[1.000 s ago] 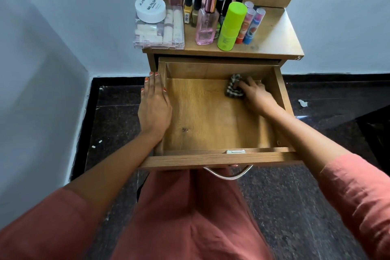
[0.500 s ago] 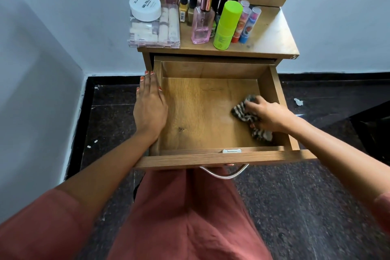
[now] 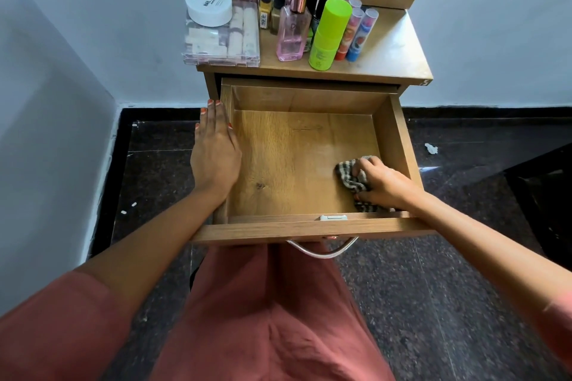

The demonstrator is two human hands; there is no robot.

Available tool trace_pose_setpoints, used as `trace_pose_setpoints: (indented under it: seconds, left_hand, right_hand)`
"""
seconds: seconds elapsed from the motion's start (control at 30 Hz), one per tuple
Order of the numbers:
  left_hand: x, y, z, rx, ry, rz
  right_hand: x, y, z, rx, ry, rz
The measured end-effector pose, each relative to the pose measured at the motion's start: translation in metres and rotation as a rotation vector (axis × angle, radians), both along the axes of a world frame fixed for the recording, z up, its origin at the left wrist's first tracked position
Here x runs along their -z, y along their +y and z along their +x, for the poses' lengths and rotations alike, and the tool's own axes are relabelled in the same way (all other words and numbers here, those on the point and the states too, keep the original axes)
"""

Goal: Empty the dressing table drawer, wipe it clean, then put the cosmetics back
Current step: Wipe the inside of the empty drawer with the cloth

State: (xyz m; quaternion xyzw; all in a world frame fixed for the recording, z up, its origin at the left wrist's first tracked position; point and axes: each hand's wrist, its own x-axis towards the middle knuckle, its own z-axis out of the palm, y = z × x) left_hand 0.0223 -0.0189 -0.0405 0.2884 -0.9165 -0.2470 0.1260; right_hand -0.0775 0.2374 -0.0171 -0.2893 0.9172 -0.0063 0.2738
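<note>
Floor (image 3: 433,303) of dark speckled stone spreads round you, meeting pale walls at the left and behind. Against the back wall stands the dressing table (image 3: 399,49); the cosmetics crowd the left and middle of its top: a clear box (image 3: 216,43) with a white jar (image 3: 209,4) on its lid at the left edge, then upright bottles, among them a pink perfume bottle (image 3: 292,28) and a green tube (image 3: 329,34) near the front edge. Below that edge the drawer (image 3: 297,227) is pulled out towards you, mouth up, its front panel and metal handle (image 3: 322,249) nearest your lap and its back wall just under the table top. Inside it, open wood runs from the left wall across to the right grip and up to the back wall, giving you room to sweep left and away. Your left grip (image 3: 215,158) lies flat on the rim of the drawer's left wall, fingers straight and together, pointing away towards the table, holding nothing. Your right grip (image 3: 387,184) is in the near right corner, close to the right wall, fingers curled over a checked cloth (image 3: 351,176) and pressing it onto the drawer floor; that forearm crosses the front panel's right end. The cloth is crumpled, its long axis slanting from far left to near right, with its near end tucked against the front panel.
</note>
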Motion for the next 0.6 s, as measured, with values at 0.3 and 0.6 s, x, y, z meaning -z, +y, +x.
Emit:
trace_pose_setpoints:
  seconds: [0.3, 0.6]
  left_hand:
    - [-0.002, 0.0, 0.001, -0.001, 0.002, -0.005]
    - [-0.001, 0.001, 0.001, 0.004, 0.013, -0.004]
  right_hand:
    - [-0.001, -0.091, 0.047, -0.122, -0.081, -0.148]
    - [0.002, -0.064, 0.035, -0.109, 0.053, 0.131]
